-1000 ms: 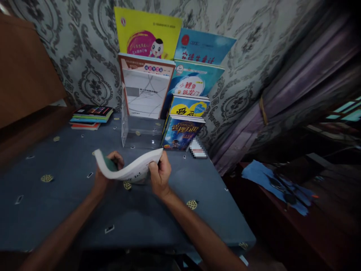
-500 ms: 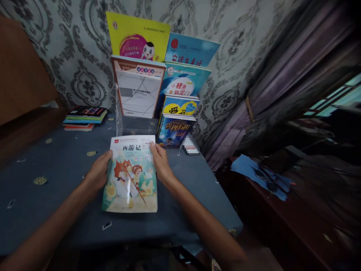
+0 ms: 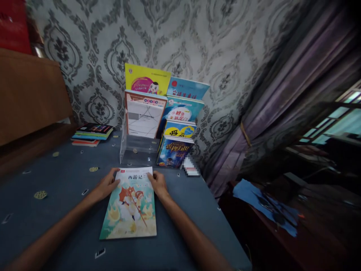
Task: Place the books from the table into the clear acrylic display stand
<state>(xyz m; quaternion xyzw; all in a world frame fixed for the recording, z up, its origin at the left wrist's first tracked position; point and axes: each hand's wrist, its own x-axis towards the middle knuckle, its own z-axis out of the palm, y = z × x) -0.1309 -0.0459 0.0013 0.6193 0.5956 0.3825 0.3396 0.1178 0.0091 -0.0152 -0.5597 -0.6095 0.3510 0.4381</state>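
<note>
**A:** What writing can be read here?

**B:** The picture book (image 3: 128, 212) lying flat on the surface (image 3: 56, 203) has the black title 西游记 near its top edge. A small red logo beside the title is too small to read.

**A:** And the books in the clear stand (image 3: 135, 150)?

**B:** The teal book (image 3: 180, 111) reads 小鲤鱼, with a second line partly covered. The blue book (image 3: 188, 88) behind it shows red characters, cut off. The other titles are unreadable.

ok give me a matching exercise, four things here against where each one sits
1 illustrated book
2 stack of books
3 yellow book
4 blue sheet

a top back of the clear rack
b flat on the table, left hand and right hand on its top corners
c far left of the table
d right of the table, off it

Pairs: 1-b, 2-c, 3-a, 4-d
</note>
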